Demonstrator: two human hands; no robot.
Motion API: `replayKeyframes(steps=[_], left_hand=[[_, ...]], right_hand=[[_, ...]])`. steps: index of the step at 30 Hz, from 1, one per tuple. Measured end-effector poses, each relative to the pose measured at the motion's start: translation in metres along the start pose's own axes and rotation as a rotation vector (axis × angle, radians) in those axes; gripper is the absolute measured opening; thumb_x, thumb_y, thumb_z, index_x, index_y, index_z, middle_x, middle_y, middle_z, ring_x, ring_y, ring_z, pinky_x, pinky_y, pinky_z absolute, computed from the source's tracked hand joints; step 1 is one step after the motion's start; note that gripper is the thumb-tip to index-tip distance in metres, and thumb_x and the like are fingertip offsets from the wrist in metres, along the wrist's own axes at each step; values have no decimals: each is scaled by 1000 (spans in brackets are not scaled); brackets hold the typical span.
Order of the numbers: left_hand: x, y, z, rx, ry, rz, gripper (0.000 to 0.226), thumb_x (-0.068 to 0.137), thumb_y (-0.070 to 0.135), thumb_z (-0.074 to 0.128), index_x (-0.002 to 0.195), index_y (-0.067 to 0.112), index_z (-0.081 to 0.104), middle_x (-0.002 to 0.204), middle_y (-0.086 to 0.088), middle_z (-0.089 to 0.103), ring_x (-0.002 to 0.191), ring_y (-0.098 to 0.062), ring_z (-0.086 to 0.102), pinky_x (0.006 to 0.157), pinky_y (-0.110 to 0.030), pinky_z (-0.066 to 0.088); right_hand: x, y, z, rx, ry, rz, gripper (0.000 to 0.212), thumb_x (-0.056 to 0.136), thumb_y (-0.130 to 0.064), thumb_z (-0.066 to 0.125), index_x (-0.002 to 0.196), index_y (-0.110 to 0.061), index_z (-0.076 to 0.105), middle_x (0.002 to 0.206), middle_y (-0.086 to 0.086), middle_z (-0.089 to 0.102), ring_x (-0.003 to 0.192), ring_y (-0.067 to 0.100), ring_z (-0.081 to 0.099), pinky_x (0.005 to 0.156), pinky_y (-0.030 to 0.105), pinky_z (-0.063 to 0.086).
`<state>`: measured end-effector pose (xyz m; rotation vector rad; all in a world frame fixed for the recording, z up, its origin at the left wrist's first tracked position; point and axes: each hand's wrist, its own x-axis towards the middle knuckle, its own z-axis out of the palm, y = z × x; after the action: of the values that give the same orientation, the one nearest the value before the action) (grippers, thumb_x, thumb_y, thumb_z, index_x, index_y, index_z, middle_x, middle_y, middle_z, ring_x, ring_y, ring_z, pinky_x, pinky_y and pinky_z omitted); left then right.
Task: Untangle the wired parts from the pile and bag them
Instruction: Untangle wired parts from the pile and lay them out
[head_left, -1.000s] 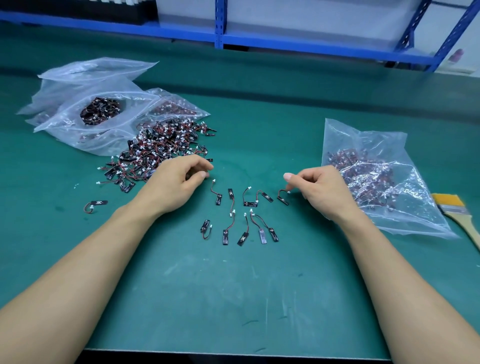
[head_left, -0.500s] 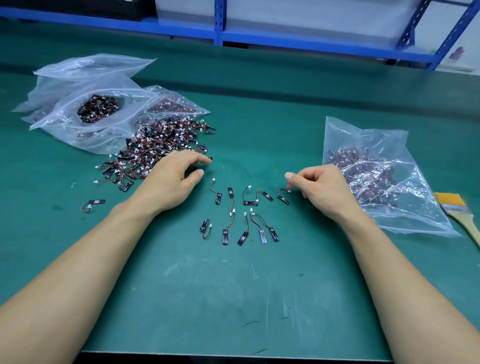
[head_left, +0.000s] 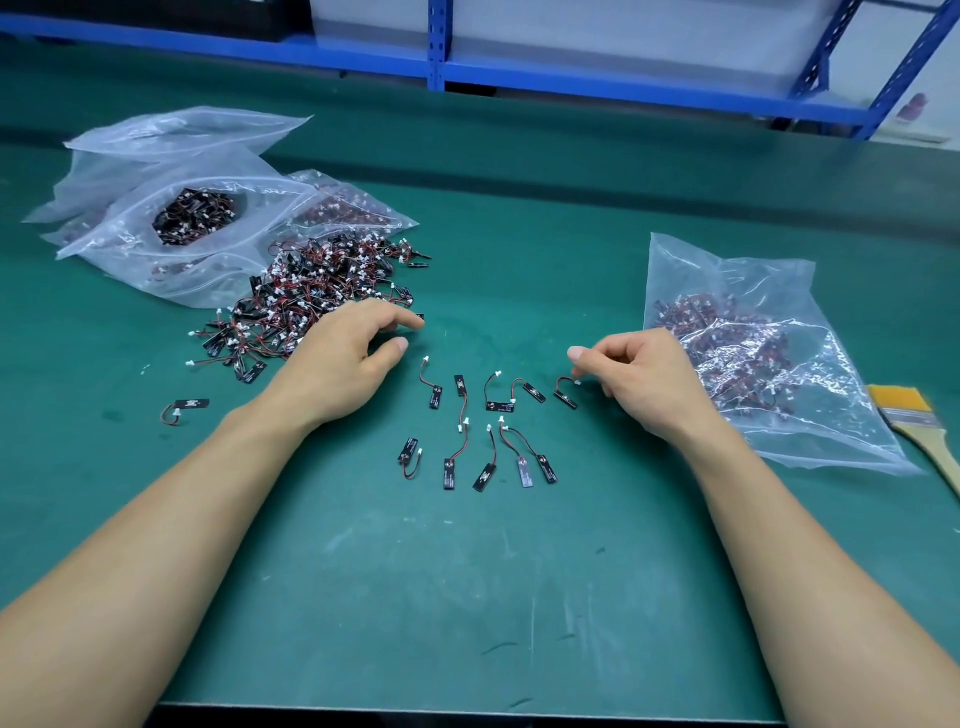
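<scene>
A tangled pile of wired parts (head_left: 311, 296), black tabs with red-black leads and white plugs, lies left of centre on the green mat. My left hand (head_left: 343, 364) rests at the pile's right edge with curved fingers, thumb and forefinger apart and nothing between them. Several separated parts (head_left: 488, 431) lie in two rows between my hands. My right hand (head_left: 644, 379) has its fingers curled, and a fingertip touches the white plug of the rightmost part (head_left: 566, 392), which lies on the mat. A clear bag holding parts (head_left: 753, 364) lies right of that hand.
Clear zip bags (head_left: 182, 218) with more parts lie behind the pile at the left. One stray part (head_left: 184, 408) sits alone at the left. A yellow-bristled brush (head_left: 914, 421) lies at the right edge. Blue shelving (head_left: 519, 73) runs along the back.
My left forefinger has stretched slightly to the right at the pile's edge. My right hand stays by the rightmost part. The laid-out parts have not moved.
</scene>
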<state>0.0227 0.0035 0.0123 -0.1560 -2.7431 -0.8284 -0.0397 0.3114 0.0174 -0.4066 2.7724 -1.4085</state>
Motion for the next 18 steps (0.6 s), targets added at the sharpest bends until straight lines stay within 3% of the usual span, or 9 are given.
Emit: replayKeyframes(steps=[7,12,18], left_hand=[[0,-2,2,-18,9,69,28,96,11,60,122,20,66,130,6,61,120,-13,54,105,-30,40],[-1,-3,2,-18,0,94,28,96,10,60,122,20,66,133,5,59,124,-13,52,109,-36,40],[-1,0,2,-25,-34,112,30,96,8,60,123,19,67,134,4,58,127,-13,51,111,-29,34]], right_hand=[[-1,-2,-1,1,-13,-1,33,90,-40,70,67,-18,75,48,0,46,44,14,36,42,18,29],[-2,-2,-1,1,-12,1,33,90,-39,71,66,-17,75,46,-3,47,42,12,38,42,16,30],[-2,-5,-1,14,3,-19,33,91,-38,71,65,-17,75,46,-1,49,37,8,36,39,14,29]])
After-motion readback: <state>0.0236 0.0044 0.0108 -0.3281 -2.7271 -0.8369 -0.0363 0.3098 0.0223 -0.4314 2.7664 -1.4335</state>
